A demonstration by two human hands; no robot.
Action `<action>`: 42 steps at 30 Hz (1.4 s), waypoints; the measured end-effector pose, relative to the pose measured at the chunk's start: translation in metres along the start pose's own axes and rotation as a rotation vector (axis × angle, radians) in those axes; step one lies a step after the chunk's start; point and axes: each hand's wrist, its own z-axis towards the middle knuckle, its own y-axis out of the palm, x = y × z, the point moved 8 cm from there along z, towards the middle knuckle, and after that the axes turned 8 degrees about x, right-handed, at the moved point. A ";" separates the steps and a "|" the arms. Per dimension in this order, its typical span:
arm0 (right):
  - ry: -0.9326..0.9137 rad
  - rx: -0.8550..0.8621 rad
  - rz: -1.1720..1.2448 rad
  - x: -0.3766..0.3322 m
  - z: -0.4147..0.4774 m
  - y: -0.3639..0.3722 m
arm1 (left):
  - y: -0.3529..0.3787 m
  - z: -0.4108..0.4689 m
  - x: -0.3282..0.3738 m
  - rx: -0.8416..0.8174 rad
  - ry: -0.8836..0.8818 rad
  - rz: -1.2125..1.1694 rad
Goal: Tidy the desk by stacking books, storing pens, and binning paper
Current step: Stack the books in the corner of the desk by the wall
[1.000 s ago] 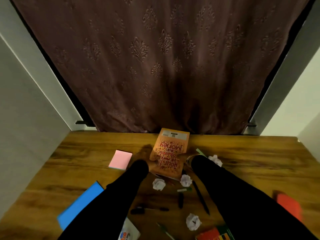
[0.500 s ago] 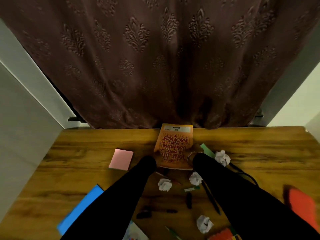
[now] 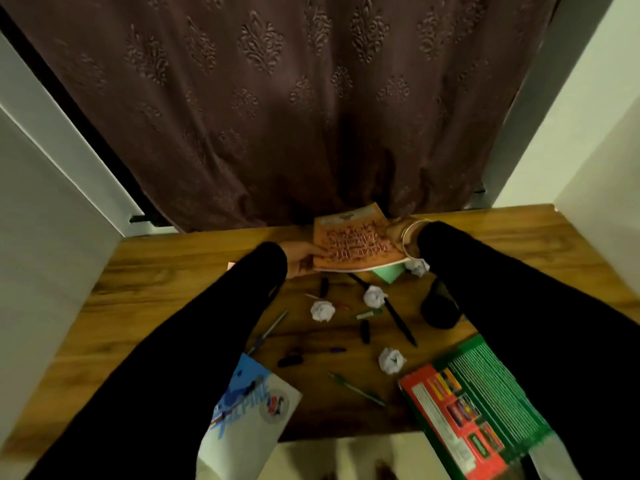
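I hold an orange book [image 3: 356, 242] lifted above the far middle of the wooden desk [image 3: 166, 289]. My left hand [image 3: 301, 259] grips its left edge and my right hand [image 3: 401, 233], with a bangle at the wrist, grips its right side. Several crumpled paper balls lie below it, one [image 3: 322, 310] at the centre, one [image 3: 374, 296] beside it, one [image 3: 391, 360] nearer me. Several pens are scattered there, including a long black pen [image 3: 398, 318] and a green pen [image 3: 356, 389].
A green and red book [image 3: 474, 407] overhangs the near right edge. A white and blue book [image 3: 252, 410] lies at the near left. A green sticky pad [image 3: 389, 271] sits under the orange book, and a dark round object [image 3: 438, 310] by my right sleeve. A brown curtain [image 3: 277, 98] hangs behind the desk.
The orange book has been raised off the desk and carried toward the back right. My head view has dropped, showing more of the near desk edge and the green and red book.
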 end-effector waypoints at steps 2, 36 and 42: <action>0.015 0.013 -0.066 0.007 -0.005 -0.012 | 0.018 -0.008 0.009 -0.065 0.035 0.019; 0.592 0.739 0.603 0.413 0.055 -0.343 | 0.539 0.171 -0.001 -0.067 0.208 0.332; 0.558 0.784 0.610 0.421 0.069 -0.336 | 0.503 0.141 0.037 0.023 0.375 0.305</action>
